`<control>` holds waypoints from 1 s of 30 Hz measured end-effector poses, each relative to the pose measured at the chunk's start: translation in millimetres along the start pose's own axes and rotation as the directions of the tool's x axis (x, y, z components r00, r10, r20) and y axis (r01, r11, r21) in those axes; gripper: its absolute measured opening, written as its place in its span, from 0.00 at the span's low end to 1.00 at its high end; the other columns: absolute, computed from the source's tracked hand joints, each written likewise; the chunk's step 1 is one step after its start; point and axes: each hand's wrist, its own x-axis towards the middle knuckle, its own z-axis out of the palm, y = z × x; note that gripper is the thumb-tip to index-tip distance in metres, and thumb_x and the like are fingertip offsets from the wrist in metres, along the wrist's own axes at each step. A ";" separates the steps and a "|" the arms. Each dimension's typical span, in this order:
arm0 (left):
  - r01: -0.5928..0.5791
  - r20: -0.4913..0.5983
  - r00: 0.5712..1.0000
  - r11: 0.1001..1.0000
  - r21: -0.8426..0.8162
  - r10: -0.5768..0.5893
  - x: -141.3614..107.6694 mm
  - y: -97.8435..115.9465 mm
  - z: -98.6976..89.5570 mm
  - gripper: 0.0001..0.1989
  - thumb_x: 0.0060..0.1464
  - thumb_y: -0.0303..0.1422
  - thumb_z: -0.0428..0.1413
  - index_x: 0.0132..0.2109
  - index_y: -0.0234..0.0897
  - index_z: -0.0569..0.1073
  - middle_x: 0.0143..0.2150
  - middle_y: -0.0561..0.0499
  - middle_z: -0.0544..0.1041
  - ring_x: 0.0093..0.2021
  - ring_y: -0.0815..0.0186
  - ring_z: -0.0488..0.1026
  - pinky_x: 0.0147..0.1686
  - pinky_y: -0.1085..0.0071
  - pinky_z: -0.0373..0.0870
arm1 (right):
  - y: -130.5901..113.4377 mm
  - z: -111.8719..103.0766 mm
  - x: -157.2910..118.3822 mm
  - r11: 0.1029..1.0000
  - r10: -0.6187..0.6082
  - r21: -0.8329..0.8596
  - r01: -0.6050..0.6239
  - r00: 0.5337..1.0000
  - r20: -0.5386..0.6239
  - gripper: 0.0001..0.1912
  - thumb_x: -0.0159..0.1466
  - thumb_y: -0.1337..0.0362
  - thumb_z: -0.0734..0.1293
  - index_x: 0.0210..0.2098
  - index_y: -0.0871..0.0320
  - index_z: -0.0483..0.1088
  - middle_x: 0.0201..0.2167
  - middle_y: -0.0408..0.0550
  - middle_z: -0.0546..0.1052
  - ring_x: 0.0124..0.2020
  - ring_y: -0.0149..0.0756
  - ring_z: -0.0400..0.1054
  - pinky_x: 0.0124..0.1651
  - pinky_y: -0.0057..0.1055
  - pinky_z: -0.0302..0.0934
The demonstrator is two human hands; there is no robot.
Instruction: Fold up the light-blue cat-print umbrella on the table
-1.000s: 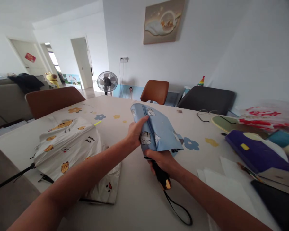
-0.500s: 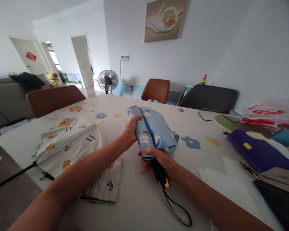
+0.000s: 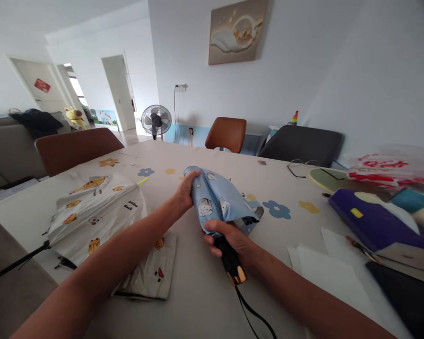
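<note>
A folded blue umbrella (image 3: 212,200) with white cartoon animals is held above the table, its black and gold handle pointing down toward me. My left hand (image 3: 188,189) is wrapped round the upper left side of the folded canopy. Near the base of the canopy, my right hand (image 3: 229,239) grips the umbrella where cloth meets handle. A loose flap of blue cloth hangs out to the right. From the handle's end dangles a black wrist strap (image 3: 252,313). Left of my arms lies a partly open white umbrella (image 3: 116,207) printed with yellow ducks.
The white table (image 3: 194,301) has flower prints. At the right lie eyeglasses (image 3: 297,163), a purple pouch (image 3: 371,219), white papers (image 3: 328,273), a dark flat case (image 3: 403,292) and a plastic bag (image 3: 392,165). Chairs and a fan (image 3: 156,120) stand beyond the table.
The umbrella and both hands have shifted slightly left and down in view. The loose flap on the right has opened out a little, and the handle hangs slightly lower.
</note>
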 end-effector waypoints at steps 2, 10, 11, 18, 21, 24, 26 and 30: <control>-0.087 -0.115 0.988 0.991 0.097 0.098 14.3 -1.4 -11.1 0.09 0.40 0.33 0.56 0.29 0.32 0.69 0.24 0.49 0.71 0.22 0.67 0.68 0.27 0.68 0.70 | 2.9 -1.4 3.0 0.997 0.066 0.026 -0.066 0.998 0.017 0.06 0.54 0.65 0.65 0.27 0.63 0.65 0.17 0.40 0.65 0.14 0.21 0.55 0.11 0.17 0.51; -0.409 -0.186 0.840 0.820 0.401 0.510 30.0 5.3 -31.5 0.12 0.37 0.21 0.52 0.32 0.36 0.71 0.32 0.53 0.72 0.36 0.70 0.69 0.42 0.73 0.64 | 6.2 -8.4 13.3 0.987 0.161 0.006 -0.162 0.985 0.059 0.13 0.58 0.58 0.63 0.28 0.64 0.64 0.16 0.40 0.64 0.12 0.22 0.57 0.12 0.19 0.55; -0.445 -0.135 0.827 0.782 0.437 0.546 24.4 7.0 -26.1 0.12 0.38 0.20 0.52 0.33 0.36 0.72 0.34 0.53 0.73 0.39 0.69 0.69 0.45 0.73 0.62 | 5.5 -8.1 12.9 0.987 0.160 -0.004 -0.160 0.985 0.060 0.13 0.58 0.58 0.63 0.28 0.64 0.64 0.16 0.40 0.64 0.13 0.23 0.57 0.13 0.20 0.56; -0.695 0.686 0.710 0.004 0.719 0.158 -7.4 1.2 37.2 0.18 0.46 0.21 0.45 0.41 0.36 0.75 0.45 0.50 0.75 0.48 0.66 0.68 0.51 0.72 0.58 | 2.7 -4.1 9.5 0.991 0.130 0.031 -0.131 0.990 0.050 0.10 0.57 0.61 0.65 0.28 0.63 0.65 0.22 0.43 0.67 0.16 0.23 0.59 0.14 0.22 0.59; -0.688 0.663 0.725 -0.135 0.713 -0.190 0.7 -3.1 60.3 0.22 0.44 0.19 0.45 0.43 0.38 0.75 0.48 0.50 0.74 0.50 0.65 0.67 0.52 0.71 0.57 | 4.9 -6.9 11.2 0.993 0.105 0.056 -0.109 0.993 0.058 0.10 0.55 0.62 0.67 0.29 0.63 0.66 0.26 0.45 0.68 0.18 0.24 0.61 0.14 0.23 0.59; -0.630 0.573 0.760 -0.129 0.766 -0.306 13.0 -6.5 75.1 0.20 0.38 0.18 0.49 0.38 0.40 0.76 0.46 0.51 0.75 0.49 0.61 0.67 0.55 0.61 0.51 | 6.1 -9.1 12.3 0.992 0.113 0.050 -0.116 0.991 0.067 0.10 0.54 0.61 0.67 0.28 0.64 0.66 0.26 0.46 0.68 0.18 0.25 0.61 0.14 0.23 0.59; -0.604 0.554 0.776 -0.100 0.791 -0.301 19.5 -9.4 79.8 0.17 0.34 0.17 0.51 0.30 0.39 0.77 0.39 0.51 0.78 0.47 0.59 0.68 0.56 0.55 0.46 | 6.1 -9.4 12.3 0.992 0.105 0.057 -0.110 0.991 0.078 0.10 0.54 0.61 0.67 0.29 0.63 0.66 0.25 0.44 0.67 0.18 0.24 0.60 0.15 0.24 0.60; -0.586 0.573 0.793 -0.001 0.811 -0.208 26.7 -13.4 79.7 0.10 0.29 0.17 0.55 0.18 0.37 0.72 0.23 0.52 0.75 0.37 0.59 0.71 0.53 0.56 0.53 | 7.0 -9.7 12.9 0.992 0.108 0.062 -0.114 0.990 0.089 0.11 0.54 0.61 0.67 0.28 0.64 0.66 0.24 0.44 0.67 0.18 0.24 0.60 0.15 0.23 0.59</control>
